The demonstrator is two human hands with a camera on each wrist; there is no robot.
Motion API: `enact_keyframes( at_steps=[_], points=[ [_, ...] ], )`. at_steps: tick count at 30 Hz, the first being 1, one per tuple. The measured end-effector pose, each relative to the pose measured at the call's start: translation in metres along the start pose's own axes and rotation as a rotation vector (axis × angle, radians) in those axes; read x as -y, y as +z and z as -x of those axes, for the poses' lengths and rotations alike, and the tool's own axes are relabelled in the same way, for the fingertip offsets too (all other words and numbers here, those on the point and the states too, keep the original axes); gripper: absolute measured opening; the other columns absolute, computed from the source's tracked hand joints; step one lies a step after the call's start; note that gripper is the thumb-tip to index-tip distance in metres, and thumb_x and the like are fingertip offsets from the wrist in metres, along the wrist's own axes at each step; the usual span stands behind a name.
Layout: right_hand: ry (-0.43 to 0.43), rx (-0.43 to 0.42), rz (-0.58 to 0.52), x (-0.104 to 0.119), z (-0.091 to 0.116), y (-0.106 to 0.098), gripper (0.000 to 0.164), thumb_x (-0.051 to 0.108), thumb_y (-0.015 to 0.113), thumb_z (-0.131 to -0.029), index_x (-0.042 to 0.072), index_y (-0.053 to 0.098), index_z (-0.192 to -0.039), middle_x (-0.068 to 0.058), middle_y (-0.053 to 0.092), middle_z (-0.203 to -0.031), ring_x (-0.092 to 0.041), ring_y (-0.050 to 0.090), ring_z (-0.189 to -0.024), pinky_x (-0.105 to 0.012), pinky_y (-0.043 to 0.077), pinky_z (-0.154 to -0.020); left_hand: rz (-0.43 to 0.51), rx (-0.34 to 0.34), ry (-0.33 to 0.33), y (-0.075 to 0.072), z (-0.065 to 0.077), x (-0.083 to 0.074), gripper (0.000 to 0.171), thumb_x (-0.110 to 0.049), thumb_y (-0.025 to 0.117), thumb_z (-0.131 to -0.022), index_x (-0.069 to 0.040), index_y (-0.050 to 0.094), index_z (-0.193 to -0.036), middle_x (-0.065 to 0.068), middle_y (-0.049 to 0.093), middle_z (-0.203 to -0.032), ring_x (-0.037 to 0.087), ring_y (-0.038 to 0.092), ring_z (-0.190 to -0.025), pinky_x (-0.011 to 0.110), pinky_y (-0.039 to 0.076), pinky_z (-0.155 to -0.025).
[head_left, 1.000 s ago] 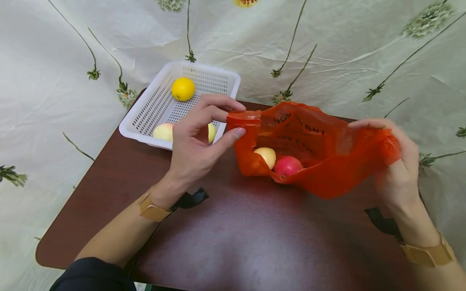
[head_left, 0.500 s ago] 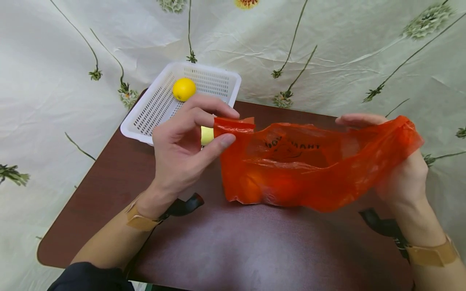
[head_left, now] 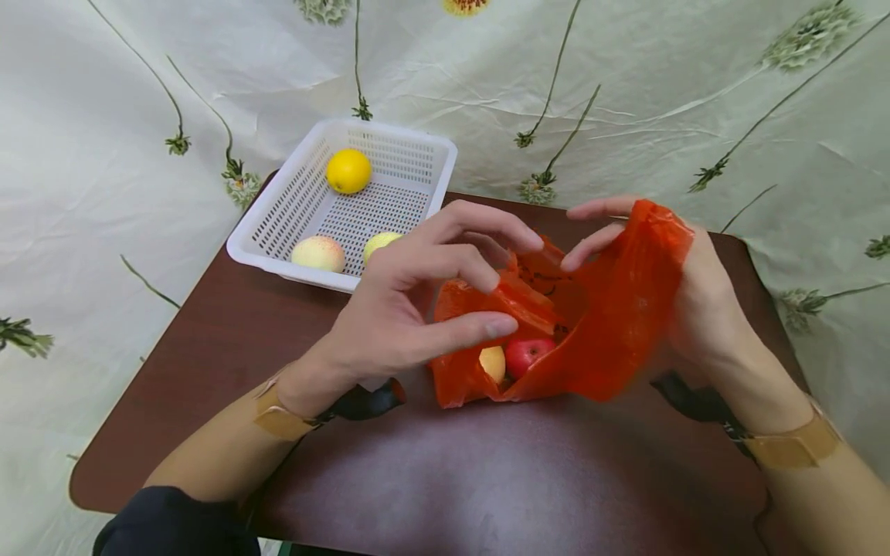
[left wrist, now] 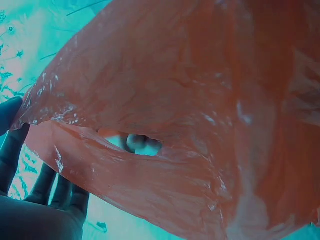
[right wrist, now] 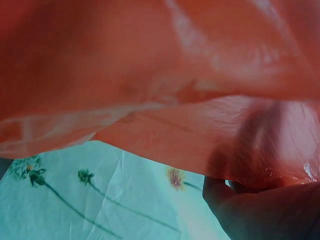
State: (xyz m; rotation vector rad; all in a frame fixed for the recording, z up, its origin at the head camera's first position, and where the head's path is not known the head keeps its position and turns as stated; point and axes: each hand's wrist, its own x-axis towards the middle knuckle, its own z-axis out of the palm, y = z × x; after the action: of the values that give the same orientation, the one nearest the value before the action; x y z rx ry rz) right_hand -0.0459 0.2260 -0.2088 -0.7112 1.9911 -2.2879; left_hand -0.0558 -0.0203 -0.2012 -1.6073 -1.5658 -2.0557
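Note:
Between the two hands a thin red plastic bag (head_left: 626, 309) stands on the table with its mouth partly spread. Through the opening show a red apple (head_left: 526, 357) and a pale yellow fruit (head_left: 492, 363). My left hand (head_left: 424, 301) pinches one bag handle between thumb and fingers; in the left wrist view the fingertips hold the film's corner (left wrist: 30, 117). My right hand (head_left: 702, 301) has the other side of the bag draped over it, fingers loosely extended toward the left. Film hides its thumb. In the right wrist view its fingers show dimly through the plastic.
A white perforated basket (head_left: 267, 266) stands at the back left of the dark brown table (head_left: 487, 479). It holds an orange (head_left: 349, 171), a peach (head_left: 317, 253) and a yellow-green fruit (head_left: 381, 243). Floral cloth (head_left: 626, 93) hangs behind the table.
The bag's front edge has dropped, showing the fruit inside again. My right hand has moved left and the left hand slightly right, bringing the two handles closer together.

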Motion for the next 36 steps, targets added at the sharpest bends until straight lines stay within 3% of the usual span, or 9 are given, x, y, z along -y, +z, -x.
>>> enact_keyframes(
  at_steps=[4, 9, 16, 21, 28, 36],
  points=[
    [0.083, 0.019, 0.062, 0.005, -0.007, 0.015, 0.042, 0.022, 0.032, -0.099, -0.009, 0.047, -0.123, -0.034, 0.056, -0.089, -0.043, 0.056, -0.086, -0.044, 0.049, -0.076, -0.036, 0.073, -0.024, 0.005, -0.006, 0.000, 0.023, 0.019, 0.069, -0.066, 0.000, 0.059, -0.076, 0.029, 0.050, -0.113, 0.037, 0.043, -0.109, 0.049, 0.038, -0.089],
    [0.094, 0.038, 0.078, 0.004, -0.012, 0.024, 0.039, 0.020, 0.035, -0.097, -0.005, 0.049, -0.123, -0.033, 0.055, -0.093, -0.044, 0.055, -0.087, -0.047, 0.050, -0.074, -0.095, 0.076, -0.073, 0.009, -0.008, 0.001, 0.016, 0.016, 0.069, -0.070, 0.003, 0.062, -0.077, 0.027, 0.048, -0.119, 0.034, 0.041, -0.117, 0.047, 0.037, -0.093],
    [0.098, 0.073, 0.144, 0.008, -0.016, 0.032, 0.036, 0.015, 0.035, -0.096, -0.002, 0.053, -0.122, -0.028, 0.054, -0.105, -0.042, 0.055, -0.090, -0.045, 0.050, -0.075, -0.087, 0.081, -0.134, 0.012, -0.006, 0.005, 0.014, 0.015, 0.069, -0.072, 0.004, 0.062, -0.078, 0.024, 0.047, -0.119, 0.030, 0.046, -0.112, 0.043, 0.038, -0.096],
    [0.078, 0.113, 0.192, 0.008, -0.020, 0.034, 0.034, 0.014, 0.035, -0.096, -0.001, 0.055, -0.119, -0.026, 0.055, -0.105, -0.040, 0.056, -0.088, -0.043, 0.051, -0.073, -0.057, 0.109, -0.135, 0.015, -0.008, 0.007, 0.013, 0.014, 0.069, -0.073, 0.005, 0.062, -0.078, 0.023, 0.049, -0.115, 0.030, 0.048, -0.108, 0.043, 0.040, -0.093],
    [0.061, 0.171, 0.279, 0.005, -0.024, 0.037, 0.034, 0.012, 0.033, -0.095, -0.001, 0.057, -0.116, -0.018, 0.060, -0.100, -0.036, 0.056, -0.084, -0.041, 0.050, -0.072, -0.012, 0.134, -0.129, 0.017, -0.009, 0.011, 0.013, 0.014, 0.068, -0.073, 0.004, 0.062, -0.078, 0.018, 0.052, -0.094, 0.029, 0.048, -0.094, 0.037, 0.043, -0.080],
    [0.072, 0.212, 0.283, 0.003, -0.023, 0.036, 0.035, 0.010, 0.032, -0.094, 0.002, 0.057, -0.117, -0.015, 0.061, -0.099, -0.035, 0.056, -0.083, -0.041, 0.050, -0.067, 0.025, 0.101, -0.156, 0.016, -0.005, 0.015, 0.015, 0.016, 0.068, -0.072, 0.006, 0.061, -0.079, 0.015, 0.053, -0.086, 0.024, 0.051, -0.088, 0.039, 0.044, -0.076]
  ],
)
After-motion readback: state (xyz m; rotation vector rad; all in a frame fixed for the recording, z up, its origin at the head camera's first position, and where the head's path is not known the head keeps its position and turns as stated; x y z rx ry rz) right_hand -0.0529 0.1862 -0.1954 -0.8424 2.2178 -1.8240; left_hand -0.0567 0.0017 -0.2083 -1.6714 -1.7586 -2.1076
